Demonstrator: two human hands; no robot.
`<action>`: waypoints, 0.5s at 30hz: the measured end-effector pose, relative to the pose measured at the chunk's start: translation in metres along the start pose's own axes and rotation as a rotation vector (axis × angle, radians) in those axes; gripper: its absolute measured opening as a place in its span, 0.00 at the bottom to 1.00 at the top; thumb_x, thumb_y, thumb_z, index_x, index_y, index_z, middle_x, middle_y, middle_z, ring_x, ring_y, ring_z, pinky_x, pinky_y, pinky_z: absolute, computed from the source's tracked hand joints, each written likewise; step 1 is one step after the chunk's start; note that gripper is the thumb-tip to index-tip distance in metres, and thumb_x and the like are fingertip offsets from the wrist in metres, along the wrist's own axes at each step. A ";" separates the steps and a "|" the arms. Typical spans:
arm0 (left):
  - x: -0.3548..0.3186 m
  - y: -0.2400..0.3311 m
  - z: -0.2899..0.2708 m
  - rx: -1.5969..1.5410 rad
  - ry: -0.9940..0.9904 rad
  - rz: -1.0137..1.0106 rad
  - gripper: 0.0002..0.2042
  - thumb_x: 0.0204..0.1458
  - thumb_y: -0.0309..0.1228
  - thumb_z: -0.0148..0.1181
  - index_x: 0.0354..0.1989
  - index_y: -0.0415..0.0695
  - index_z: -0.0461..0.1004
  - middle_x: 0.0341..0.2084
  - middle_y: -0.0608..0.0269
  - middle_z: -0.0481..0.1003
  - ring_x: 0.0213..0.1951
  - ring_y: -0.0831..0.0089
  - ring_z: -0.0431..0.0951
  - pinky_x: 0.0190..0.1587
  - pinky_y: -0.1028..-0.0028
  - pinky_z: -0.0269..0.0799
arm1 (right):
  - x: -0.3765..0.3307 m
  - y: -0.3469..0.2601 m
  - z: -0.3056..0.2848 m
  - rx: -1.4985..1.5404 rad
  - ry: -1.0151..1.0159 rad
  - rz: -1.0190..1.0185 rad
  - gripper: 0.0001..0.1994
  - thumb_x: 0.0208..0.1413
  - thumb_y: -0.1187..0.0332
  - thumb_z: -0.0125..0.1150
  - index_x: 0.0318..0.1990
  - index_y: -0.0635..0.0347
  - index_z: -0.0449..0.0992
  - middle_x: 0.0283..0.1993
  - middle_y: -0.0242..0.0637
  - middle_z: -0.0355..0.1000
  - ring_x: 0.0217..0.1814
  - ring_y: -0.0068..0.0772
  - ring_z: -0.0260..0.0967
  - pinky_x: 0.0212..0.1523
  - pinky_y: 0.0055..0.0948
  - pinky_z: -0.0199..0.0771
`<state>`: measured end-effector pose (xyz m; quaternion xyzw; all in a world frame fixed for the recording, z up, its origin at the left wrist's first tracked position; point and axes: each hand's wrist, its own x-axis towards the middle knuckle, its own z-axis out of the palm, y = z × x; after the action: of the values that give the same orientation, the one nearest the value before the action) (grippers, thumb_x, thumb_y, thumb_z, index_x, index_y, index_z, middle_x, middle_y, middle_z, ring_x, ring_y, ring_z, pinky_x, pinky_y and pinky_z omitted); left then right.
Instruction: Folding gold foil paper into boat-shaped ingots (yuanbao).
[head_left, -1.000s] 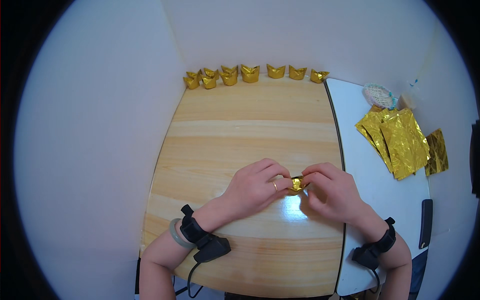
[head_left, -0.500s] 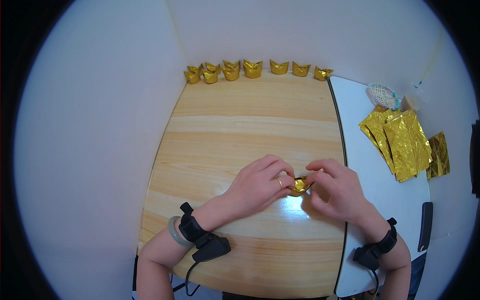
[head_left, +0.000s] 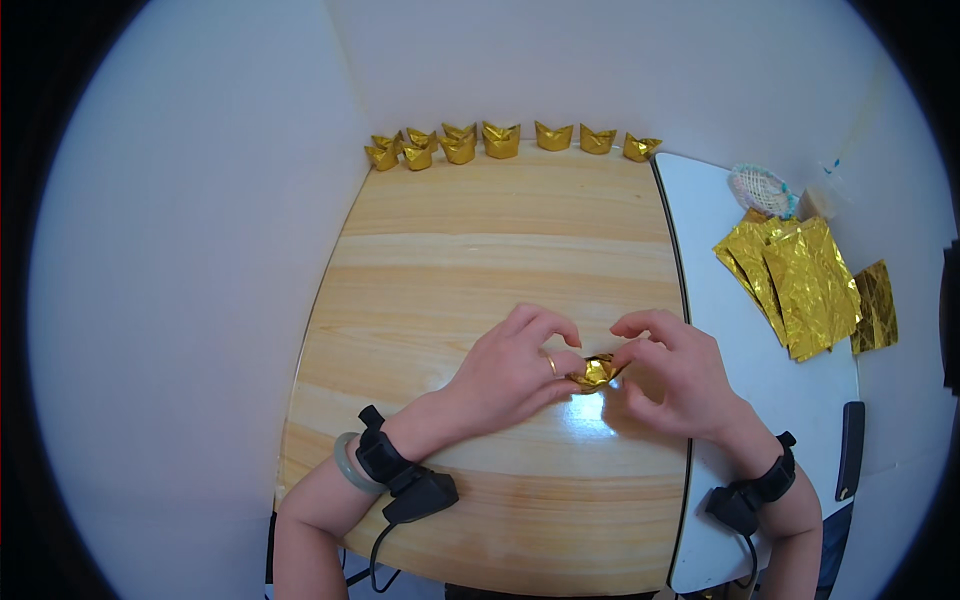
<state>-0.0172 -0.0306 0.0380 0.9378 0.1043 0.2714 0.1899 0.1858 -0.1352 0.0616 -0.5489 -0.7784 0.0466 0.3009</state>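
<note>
Foil boat (head_left: 599, 374): left fingers (head_left: 566, 362) pinching, right fingers (head_left: 645, 352) parted.

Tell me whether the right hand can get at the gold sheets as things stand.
Probably yes: nothing visible stands between the right hand and the gold sheets, which lie uncovered on the white table, ahead and to its right.

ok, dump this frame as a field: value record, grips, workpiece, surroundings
workpiece: small folded gold piece on wood-grain tabletop
left grip: at its left end, index finger raised
right grip: finger at its right end, thumb apart
far edge: row of boat-shaped gold pieces, doubled up toward left
right side: white surface with overlapping gold sheets, woven basket
wrists: black strapped devices on both
</note>
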 end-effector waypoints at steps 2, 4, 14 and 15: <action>0.001 -0.001 0.000 0.023 -0.027 0.021 0.08 0.43 0.33 0.65 0.31 0.49 0.75 0.39 0.68 0.68 0.45 0.63 0.66 0.42 0.67 0.69 | 0.001 0.002 -0.003 -0.028 -0.019 -0.032 0.08 0.37 0.70 0.61 0.29 0.53 0.73 0.41 0.33 0.69 0.41 0.35 0.69 0.35 0.31 0.72; 0.001 -0.001 0.001 0.025 -0.025 0.021 0.06 0.44 0.33 0.64 0.31 0.50 0.75 0.38 0.69 0.68 0.44 0.64 0.66 0.41 0.68 0.69 | 0.001 0.003 -0.005 -0.058 -0.039 -0.062 0.08 0.37 0.70 0.61 0.29 0.53 0.74 0.41 0.33 0.69 0.41 0.34 0.69 0.34 0.31 0.71; -0.001 -0.003 0.000 0.011 -0.009 0.038 0.11 0.43 0.31 0.65 0.37 0.49 0.74 0.39 0.64 0.69 0.44 0.59 0.66 0.45 0.66 0.67 | -0.001 0.008 -0.008 -0.023 -0.113 -0.027 0.04 0.48 0.68 0.63 0.31 0.54 0.76 0.33 0.32 0.68 0.35 0.33 0.67 0.30 0.30 0.69; 0.001 0.000 0.000 -0.077 0.093 -0.027 0.13 0.45 0.32 0.64 0.39 0.48 0.72 0.41 0.61 0.67 0.45 0.59 0.66 0.46 0.65 0.67 | -0.001 0.008 -0.009 0.008 -0.119 0.020 0.03 0.48 0.69 0.63 0.31 0.55 0.76 0.32 0.33 0.68 0.33 0.34 0.68 0.29 0.30 0.69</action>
<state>-0.0164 -0.0305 0.0380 0.9146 0.1153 0.3158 0.2245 0.1971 -0.1358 0.0655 -0.5515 -0.7894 0.0855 0.2558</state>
